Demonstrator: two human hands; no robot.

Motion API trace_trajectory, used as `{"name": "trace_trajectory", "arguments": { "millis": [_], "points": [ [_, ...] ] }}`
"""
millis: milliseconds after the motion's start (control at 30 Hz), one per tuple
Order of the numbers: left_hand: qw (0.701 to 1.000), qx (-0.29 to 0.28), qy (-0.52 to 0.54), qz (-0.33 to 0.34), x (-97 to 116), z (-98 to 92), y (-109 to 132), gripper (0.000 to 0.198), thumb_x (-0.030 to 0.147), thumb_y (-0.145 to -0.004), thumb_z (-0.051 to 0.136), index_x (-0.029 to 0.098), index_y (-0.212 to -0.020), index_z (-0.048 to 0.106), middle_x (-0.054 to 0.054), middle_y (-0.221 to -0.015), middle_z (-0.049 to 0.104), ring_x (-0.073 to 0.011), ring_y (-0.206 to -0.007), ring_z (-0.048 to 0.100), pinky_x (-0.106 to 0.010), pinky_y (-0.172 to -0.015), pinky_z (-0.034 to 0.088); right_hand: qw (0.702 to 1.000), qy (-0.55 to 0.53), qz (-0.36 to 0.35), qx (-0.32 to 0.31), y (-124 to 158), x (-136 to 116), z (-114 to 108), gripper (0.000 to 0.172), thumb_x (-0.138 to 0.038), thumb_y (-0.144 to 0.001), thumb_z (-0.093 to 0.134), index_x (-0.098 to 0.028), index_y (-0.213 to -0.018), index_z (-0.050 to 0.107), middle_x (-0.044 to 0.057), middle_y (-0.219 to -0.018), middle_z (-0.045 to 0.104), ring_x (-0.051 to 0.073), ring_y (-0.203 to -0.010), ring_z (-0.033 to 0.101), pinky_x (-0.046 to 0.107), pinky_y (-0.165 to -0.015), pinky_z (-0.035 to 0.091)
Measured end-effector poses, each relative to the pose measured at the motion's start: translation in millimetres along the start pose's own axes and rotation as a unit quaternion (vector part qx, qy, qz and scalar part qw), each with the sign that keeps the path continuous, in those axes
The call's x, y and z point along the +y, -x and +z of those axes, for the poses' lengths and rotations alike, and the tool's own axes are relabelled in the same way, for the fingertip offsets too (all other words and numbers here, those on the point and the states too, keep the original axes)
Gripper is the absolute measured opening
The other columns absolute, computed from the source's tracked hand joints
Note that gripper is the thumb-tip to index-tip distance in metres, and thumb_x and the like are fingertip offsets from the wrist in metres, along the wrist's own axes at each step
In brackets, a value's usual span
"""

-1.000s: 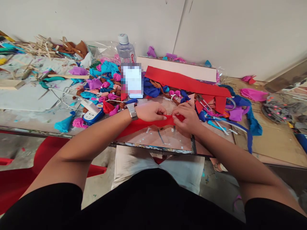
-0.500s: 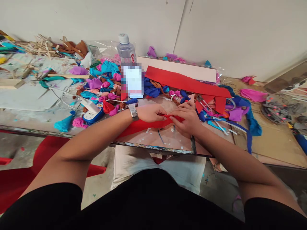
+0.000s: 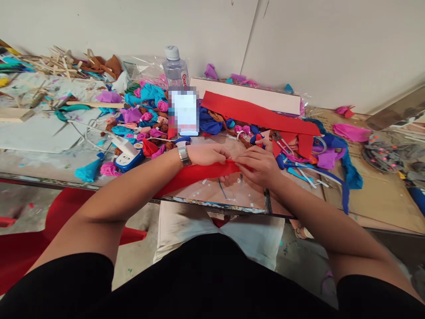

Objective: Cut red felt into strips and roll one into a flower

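Observation:
A long strip of red fabric runs from the table's front edge up into my two hands. My left hand, with a metal watch at the wrist, pinches the strip's upper edge between thumb and fingers. Close beside it on the right, my right hand grips the strip's right end with thumb and fingertips. The cloth looks bunched or folded where the hands meet, and the fingers partly hide it. Behind my right hand lie a pair of scissors and a wide red fabric piece.
A smartphone leans against a plastic bottle. Rolled fabric bits heap to the left, near a power strip. A white board stands behind. Cardboard lies right, wood sticks far left.
The fabric's right end has turned in my fingers and shows more red between the hands. My right hand's fingers have curled and shifted slightly; my left hand has barely moved.

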State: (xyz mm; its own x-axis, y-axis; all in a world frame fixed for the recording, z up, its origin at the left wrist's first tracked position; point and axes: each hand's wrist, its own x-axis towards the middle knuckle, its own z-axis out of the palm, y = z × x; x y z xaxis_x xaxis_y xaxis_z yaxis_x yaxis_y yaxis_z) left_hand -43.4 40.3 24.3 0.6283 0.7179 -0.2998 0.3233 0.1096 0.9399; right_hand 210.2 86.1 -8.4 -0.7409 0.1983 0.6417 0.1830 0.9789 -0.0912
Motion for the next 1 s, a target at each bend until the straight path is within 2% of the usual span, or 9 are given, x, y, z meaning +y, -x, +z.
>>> {"name": "trace_trajectory", "arguments": {
  "millis": [167,333,433,533,700,833,900,1000],
  "points": [
    [0.999,0.037,-0.013,0.021,-1.7,-1.4,-0.9,0.027,0.021,-0.080,0.059,0.015,-0.098,0.079,-0.005,-0.090,0.080,-0.0158,-0.076,0.070,-0.027,-0.078,0.056,1.000,0.000,-0.027,-0.003,-0.2,0.5,-1.3,0.018,-0.022,-0.101,0.070,-0.026,-0.114,0.082,0.005,-0.096,0.084,0.022,-0.087,0.074,0.042,-0.090,0.056],
    [0.997,-0.029,-0.054,0.039,2.4,-2.1,1.9,0.026,0.032,-0.093,0.064,0.014,-0.099,0.081,-0.004,-0.080,0.076,-0.0139,-0.066,0.063,-0.026,-0.070,0.052,1.000,-0.003,0.016,0.003,1.0,0.2,-0.6,0.013,-0.026,-0.100,0.073,-0.026,-0.111,0.081,0.003,-0.092,0.084,0.022,-0.087,0.075,0.047,-0.100,0.051],
    [0.991,-0.016,-0.117,0.060,3.1,-2.2,2.7,0.031,0.039,-0.097,0.067,0.012,-0.093,0.081,-0.003,-0.074,0.072,-0.0129,-0.063,0.058,-0.025,-0.068,0.049,0.999,-0.012,0.039,-0.004,2.5,0.1,1.3,0.012,-0.030,-0.100,0.075,-0.026,-0.110,0.081,0.002,-0.094,0.084,0.022,-0.087,0.075,0.047,-0.099,0.051],
    [0.988,0.002,-0.135,0.078,1.9,-0.7,1.6,0.032,0.041,-0.098,0.067,0.012,-0.091,0.081,-0.003,-0.074,0.072,-0.0126,-0.064,0.057,-0.025,-0.066,0.046,0.999,-0.015,0.050,-0.006,2.4,-0.9,2.6,0.009,-0.030,-0.101,0.074,-0.027,-0.105,0.081,0.003,-0.094,0.085,0.022,-0.087,0.075,0.047,-0.100,0.050],
    [0.987,0.008,-0.125,0.100,3.5,2.0,0.0,0.033,0.039,-0.101,0.063,0.011,-0.094,0.081,-0.003,-0.081,0.076,-0.0133,-0.071,0.060,-0.025,-0.074,0.049,1.000,0.022,0.016,0.014,-1.1,-3.4,-0.1,0.007,-0.025,-0.100,0.075,-0.027,-0.104,0.080,0.002,-0.092,0.085,0.022,-0.085,0.075,0.050,-0.105,0.046],
    [0.992,0.008,-0.077,0.095,4.7,0.9,0.5,0.028,0.034,-0.097,0.065,0.013,-0.100,0.083,-0.006,-0.093,0.081,-0.0159,-0.081,0.068,-0.028,-0.084,0.053,0.999,0.047,-0.023,0.004,-1.5,-3.5,-3.3,0.013,-0.021,-0.101,0.073,-0.027,-0.110,0.079,0.001,-0.097,0.085,0.021,-0.088,0.074,0.050,-0.108,0.045],
    [0.995,0.027,-0.069,0.072,3.6,-0.3,0.5,0.027,0.033,-0.094,0.066,0.013,-0.102,0.084,-0.007,-0.100,0.083,-0.0171,-0.085,0.070,-0.028,-0.086,0.053,0.999,0.045,-0.021,-0.008,-0.8,-3.4,-3.9,0.014,-0.021,-0.101,0.072,-0.027,-0.111,0.080,0.002,-0.099,0.086,0.022,-0.090,0.074,0.050,-0.107,0.046],
    [0.991,0.090,-0.091,0.049,1.7,-1.7,0.1,0.029,0.037,-0.093,0.067,0.014,-0.102,0.084,-0.006,-0.103,0.083,-0.0181,-0.091,0.070,-0.028,-0.087,0.053,0.999,0.035,-0.002,-0.012,0.0,-3.9,-3.9,0.014,-0.023,-0.102,0.070,-0.029,-0.109,0.081,0.002,-0.100,0.086,0.022,-0.091,0.074,0.050,-0.107,0.047]
  ]
}}
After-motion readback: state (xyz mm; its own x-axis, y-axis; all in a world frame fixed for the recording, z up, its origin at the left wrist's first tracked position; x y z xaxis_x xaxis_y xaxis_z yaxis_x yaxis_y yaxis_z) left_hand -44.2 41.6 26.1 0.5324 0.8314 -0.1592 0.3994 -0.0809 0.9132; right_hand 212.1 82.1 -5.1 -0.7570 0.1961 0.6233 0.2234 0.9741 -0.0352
